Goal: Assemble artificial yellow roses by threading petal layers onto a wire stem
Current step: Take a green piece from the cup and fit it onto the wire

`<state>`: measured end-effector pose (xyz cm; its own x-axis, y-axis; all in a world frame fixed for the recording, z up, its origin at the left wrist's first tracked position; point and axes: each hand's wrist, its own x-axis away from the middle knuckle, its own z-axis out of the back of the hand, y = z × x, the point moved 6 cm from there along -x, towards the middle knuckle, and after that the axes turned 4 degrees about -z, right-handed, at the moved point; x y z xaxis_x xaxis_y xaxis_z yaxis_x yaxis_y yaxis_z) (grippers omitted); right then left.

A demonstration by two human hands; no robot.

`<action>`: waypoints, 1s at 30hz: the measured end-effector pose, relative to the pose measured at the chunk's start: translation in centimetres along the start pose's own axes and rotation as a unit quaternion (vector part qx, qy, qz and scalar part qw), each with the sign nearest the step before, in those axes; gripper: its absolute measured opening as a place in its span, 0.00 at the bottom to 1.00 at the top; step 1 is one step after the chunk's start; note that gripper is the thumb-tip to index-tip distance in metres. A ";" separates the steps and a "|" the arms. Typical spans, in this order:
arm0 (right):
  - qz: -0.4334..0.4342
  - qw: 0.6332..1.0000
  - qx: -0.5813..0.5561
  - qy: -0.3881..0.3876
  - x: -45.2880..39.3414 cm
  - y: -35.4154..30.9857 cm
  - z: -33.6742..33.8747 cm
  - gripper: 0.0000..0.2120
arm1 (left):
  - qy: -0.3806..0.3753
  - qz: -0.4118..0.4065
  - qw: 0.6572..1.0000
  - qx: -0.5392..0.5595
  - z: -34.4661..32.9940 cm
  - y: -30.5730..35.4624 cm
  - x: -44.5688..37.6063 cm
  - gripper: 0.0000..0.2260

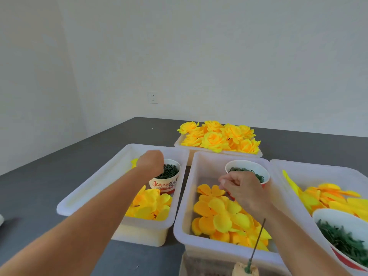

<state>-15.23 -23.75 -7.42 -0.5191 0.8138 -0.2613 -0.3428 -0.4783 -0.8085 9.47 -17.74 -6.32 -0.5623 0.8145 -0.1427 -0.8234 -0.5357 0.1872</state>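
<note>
The wire stem (256, 244) stood upright at lower centre, just below the right hand (242, 189), whose fingertips pinched something unclear, while the left hand (151, 162) dug, fingers hidden, into a cup (166, 181).

A dark grey table (83, 166) carries four white plastic tubs (119, 166), set close together.

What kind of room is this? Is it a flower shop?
Probably not a shop. It looks like a plain workroom for making fake flowers by hand. White tubs hold loose yellow petals, paper cups hold small green parts, and a tray of finished roses sits at the back of a grey table.
</note>
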 end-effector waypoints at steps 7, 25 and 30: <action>0.010 0.999 0.033 -0.024 0.0 -0.1 -0.4 0.09 | -0.035 -0.043 0.998 -0.033 -2.3 -0.6 -0.6 0.10; -0.015 1.000 0.025 -0.008 0.3 0.9 0.3 0.11 | 0.120 -0.008 0.967 0.226 -0.5 -0.3 0.1 0.06; -0.025 1.000 0.000 -0.006 0.3 0.9 0.3 0.09 | 0.035 -0.043 0.842 0.537 0.7 2.0 2.8 0.09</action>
<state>-15.94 -24.05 -8.07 -0.5111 0.8324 -0.2140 -0.3681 -0.4370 -0.8207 6.26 -16.37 -5.65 -0.5385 0.8047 -0.2501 -0.3382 0.0655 0.9388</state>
